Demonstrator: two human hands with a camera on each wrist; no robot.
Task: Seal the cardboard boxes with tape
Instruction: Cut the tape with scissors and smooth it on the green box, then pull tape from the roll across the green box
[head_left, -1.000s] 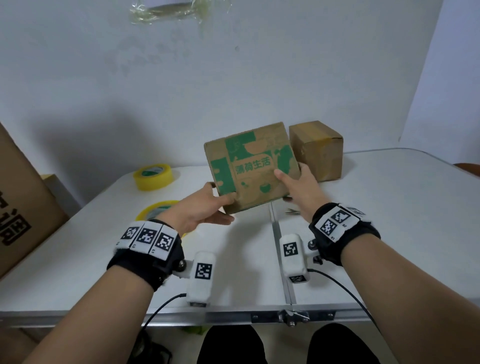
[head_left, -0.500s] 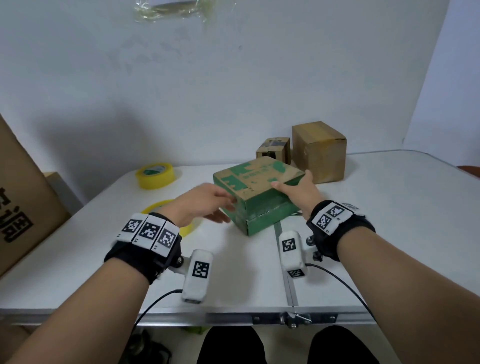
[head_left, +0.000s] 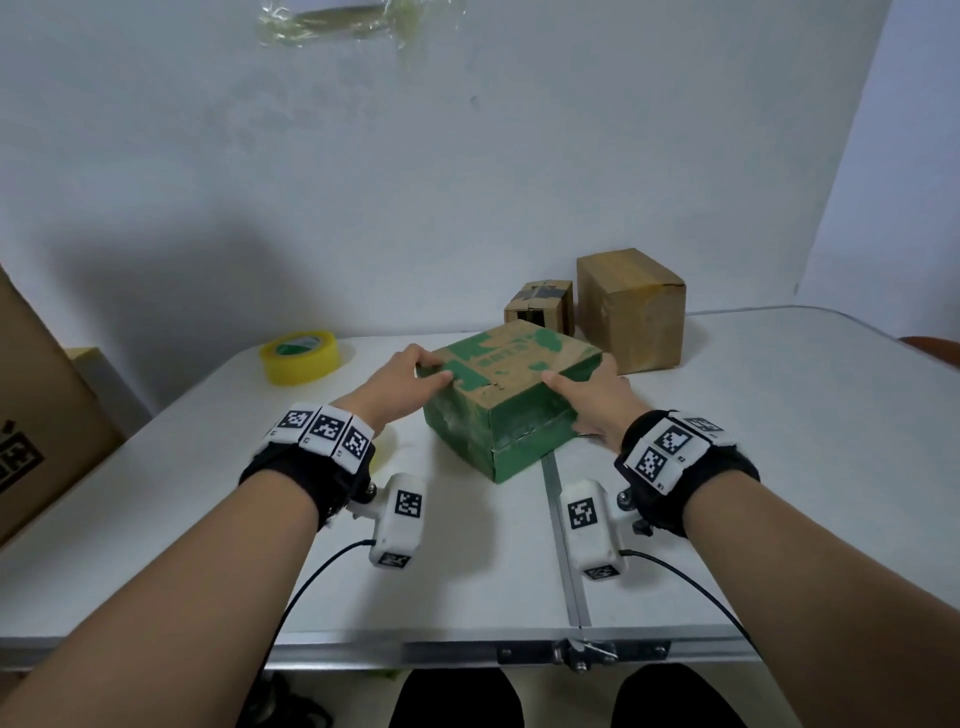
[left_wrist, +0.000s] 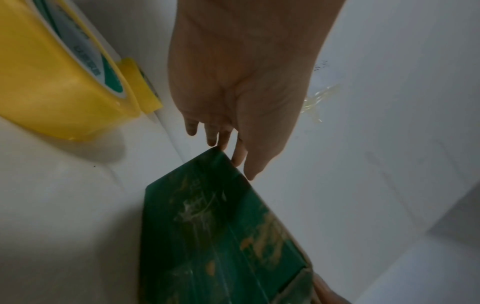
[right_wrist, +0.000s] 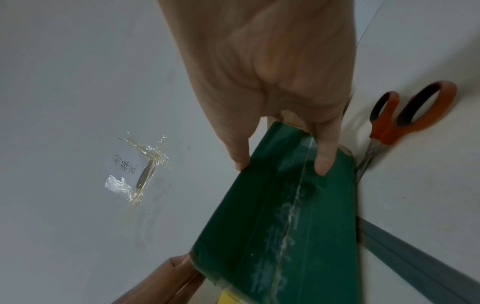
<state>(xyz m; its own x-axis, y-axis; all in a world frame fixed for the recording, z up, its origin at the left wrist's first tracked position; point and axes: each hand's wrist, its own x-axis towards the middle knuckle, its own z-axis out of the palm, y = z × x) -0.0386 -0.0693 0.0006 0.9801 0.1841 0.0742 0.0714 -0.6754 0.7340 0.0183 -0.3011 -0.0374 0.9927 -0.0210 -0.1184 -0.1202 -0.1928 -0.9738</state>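
Two hands (head_left: 410, 382) (head_left: 592, 395), three boxes (head_left: 511, 395), two tape rolls (head_left: 300, 356)

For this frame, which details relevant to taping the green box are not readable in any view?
- Green box top seam: head view too oblique to tell whether it is taped.
- Second tape roll: hidden behind the left hand in the head view, cut off by the left wrist frame's edge.
- Scissors: blades hidden behind the box.
- Right hand fingers: far-side contact is hidden.

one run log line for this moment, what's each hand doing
step: green box set on table | left hand: holds box left edge | right hand: holds box right edge | tape roll: untouched
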